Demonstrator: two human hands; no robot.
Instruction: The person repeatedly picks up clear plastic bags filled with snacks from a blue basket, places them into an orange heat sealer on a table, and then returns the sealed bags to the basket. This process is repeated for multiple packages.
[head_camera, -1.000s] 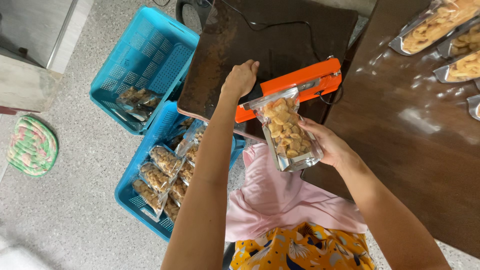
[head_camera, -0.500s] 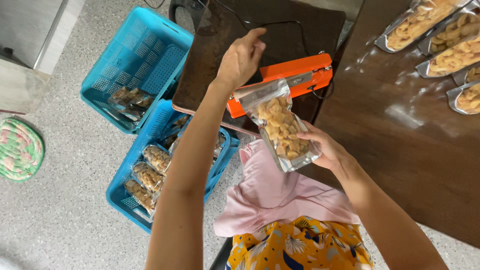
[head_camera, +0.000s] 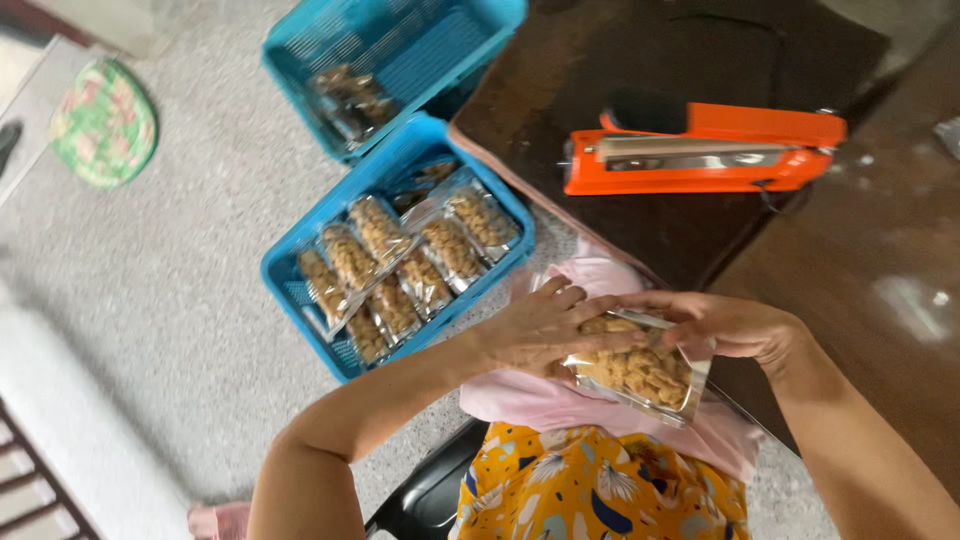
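Clear snack pouch (head_camera: 640, 372) held over lap on pink cloth (head_camera: 600, 400); left hand (head_camera: 540, 330) fingers pressed flat on top, right hand (head_camera: 735, 325) gripping far edge. Orange sealer (head_camera: 700, 150) on dark table (head_camera: 640, 230), untouched. Near blue basket (head_camera: 300, 290) holds many packed pouches; far basket (head_camera: 400, 50) few.

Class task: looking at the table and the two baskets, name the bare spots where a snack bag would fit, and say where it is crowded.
Bare: dark table below the orange sealer; far basket's right half. Crowded: near basket, full of bags.
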